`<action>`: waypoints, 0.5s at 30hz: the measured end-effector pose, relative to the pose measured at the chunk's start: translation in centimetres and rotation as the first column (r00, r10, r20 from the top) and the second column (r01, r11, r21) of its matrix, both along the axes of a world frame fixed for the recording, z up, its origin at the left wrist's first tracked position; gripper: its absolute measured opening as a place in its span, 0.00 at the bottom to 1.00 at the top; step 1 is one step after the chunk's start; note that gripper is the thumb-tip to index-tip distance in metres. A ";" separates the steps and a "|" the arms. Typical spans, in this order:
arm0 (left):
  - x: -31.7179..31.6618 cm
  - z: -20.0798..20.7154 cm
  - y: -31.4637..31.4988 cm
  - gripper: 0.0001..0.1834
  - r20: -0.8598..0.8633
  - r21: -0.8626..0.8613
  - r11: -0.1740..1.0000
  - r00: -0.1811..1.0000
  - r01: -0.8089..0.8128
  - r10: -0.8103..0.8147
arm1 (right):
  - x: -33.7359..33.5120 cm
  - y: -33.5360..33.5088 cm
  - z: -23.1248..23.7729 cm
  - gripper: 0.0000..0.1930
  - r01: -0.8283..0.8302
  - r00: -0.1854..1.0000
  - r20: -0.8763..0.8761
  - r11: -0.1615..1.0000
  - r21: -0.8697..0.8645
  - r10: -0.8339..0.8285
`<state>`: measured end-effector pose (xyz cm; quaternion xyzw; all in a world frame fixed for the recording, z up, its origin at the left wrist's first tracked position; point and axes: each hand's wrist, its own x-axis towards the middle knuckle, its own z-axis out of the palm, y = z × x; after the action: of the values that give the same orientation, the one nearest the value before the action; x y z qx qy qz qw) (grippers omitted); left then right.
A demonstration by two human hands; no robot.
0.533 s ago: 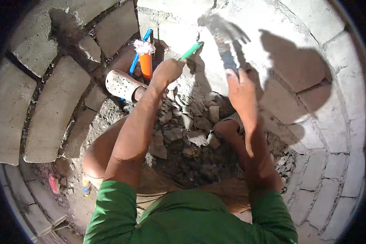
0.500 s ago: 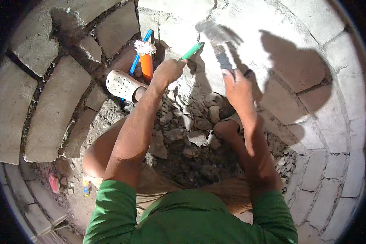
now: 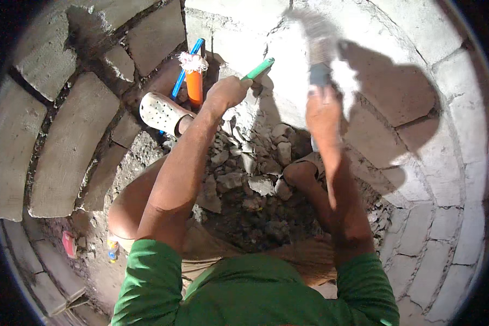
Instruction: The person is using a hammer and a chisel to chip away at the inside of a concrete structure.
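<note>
My left hand [image 3: 228, 91] is closed around a green chisel [image 3: 259, 68], one end of which sticks out up and to the right of my fist, in front of the brightly lit pale stone. The chisel's other end is hidden. To its right, my right hand [image 3: 324, 111] grips the dark handle of a hammer [image 3: 319, 46]. The hammer's head is raised, smeared by motion and apart from the chisel. Broken stone chips [image 3: 250, 163] lie heaped below my hands, between my legs.
A pale clog [image 3: 160, 112] is on my left foot. Beside it stand an orange tube [image 3: 194, 88] topped with white fibrous material and a blue bar [image 3: 180, 81]. Large stone blocks [image 3: 73, 146] with gaps curve around on the left. A red piece [image 3: 69, 244] lies at lower left.
My right hand and the hammer have moved up and slightly right, farther from the chisel. My left hand keeps the chisel in nearly the same place.
</note>
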<state>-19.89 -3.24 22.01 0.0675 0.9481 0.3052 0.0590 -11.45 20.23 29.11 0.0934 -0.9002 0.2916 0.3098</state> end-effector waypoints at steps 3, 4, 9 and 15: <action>0.4 -2.6 0.7 0.35 -0.029 0.048 0.999 0.999 0.018 -0.017 | -0.5 0.5 -4.0 0.23 0.117 0.858 0.466 0.965 0.235 -0.218; 0.6 -3.6 1.4 0.35 -0.063 0.075 0.997 0.998 -0.005 0.010 | 0.0 1.0 -5.0 0.23 0.110 0.915 0.355 0.965 0.239 -0.193; 5.0 -8.8 9.8 0.31 0.215 0.788 0.520 0.939 -0.329 0.268 | 7.4 3.7 -8.3 0.27 0.426 0.544 0.804 0.746 -0.512 0.241; 4.1 -7.6 11.0 0.33 0.036 0.507 0.780 0.914 -0.366 0.405 | 15.7 4.8 -13.0 0.24 0.331 0.605 0.765 0.803 -0.495 0.222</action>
<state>-15.77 7.77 14.40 -0.1034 0.8301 0.5446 -0.0599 4.24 25.05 16.13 -0.1769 -0.8054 0.5568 -0.1004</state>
